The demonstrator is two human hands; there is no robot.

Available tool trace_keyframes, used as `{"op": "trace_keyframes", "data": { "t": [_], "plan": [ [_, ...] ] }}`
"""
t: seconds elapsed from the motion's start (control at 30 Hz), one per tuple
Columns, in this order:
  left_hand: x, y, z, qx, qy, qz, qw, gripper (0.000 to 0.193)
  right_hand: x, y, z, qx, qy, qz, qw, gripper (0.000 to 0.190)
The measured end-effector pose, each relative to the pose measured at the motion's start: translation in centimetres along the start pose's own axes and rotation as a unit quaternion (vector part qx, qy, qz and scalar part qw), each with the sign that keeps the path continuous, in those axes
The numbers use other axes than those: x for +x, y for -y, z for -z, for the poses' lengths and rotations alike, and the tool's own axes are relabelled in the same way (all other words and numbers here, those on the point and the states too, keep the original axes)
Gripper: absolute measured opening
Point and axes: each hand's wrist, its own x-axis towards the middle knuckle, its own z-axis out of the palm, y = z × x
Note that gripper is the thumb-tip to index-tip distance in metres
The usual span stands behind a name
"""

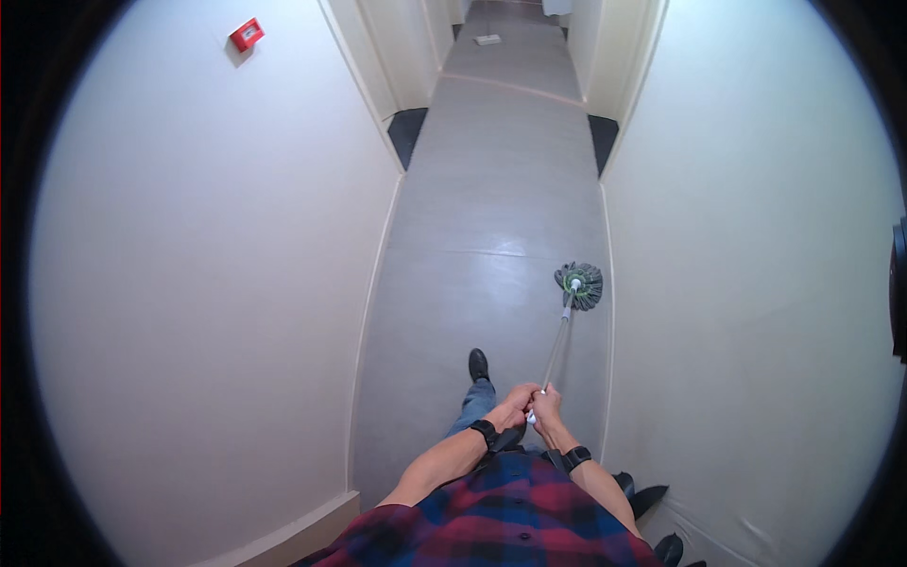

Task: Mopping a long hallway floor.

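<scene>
Both hands hold the handle of a string mop [579,286] in front of my body. My left hand [519,405] closes around the upper handle, and my right hand [546,408] grips it right beside, close to the white end. The mop's grey strands, with a green ring and a white joint, lie spread on the grey floor [482,298], near the right wall's skirting. The pole slants up from the mop head to my hands.
Pale walls flank the corridor: left [212,248] and right [737,248]. A red wall-mounted call point [246,35] is at upper left. Dark floor patches border the doorways. A flat white mop head [487,40] rests farther along. Dark leaves [646,500] show at lower right.
</scene>
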Motion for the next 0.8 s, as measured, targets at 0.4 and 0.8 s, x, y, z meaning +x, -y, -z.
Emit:
{"op": "trace_keyframes", "data": {
  "t": [0.4, 0.8],
  "plan": [
    [1.7, -12.6, 4.9, -0.086, -0.071, 0.078, 0.991, 0.024, 6.2, 7.1, -11.1, -0.379, 0.264, -0.092, 0.882, 0.027],
    [2.1, -19.0, 4.9, -0.128, -0.086, 0.071, 0.985, 0.032, 9.9, 12.4, -16.9, -0.451, 0.361, -0.163, 0.8, 0.029]
  ]
}}
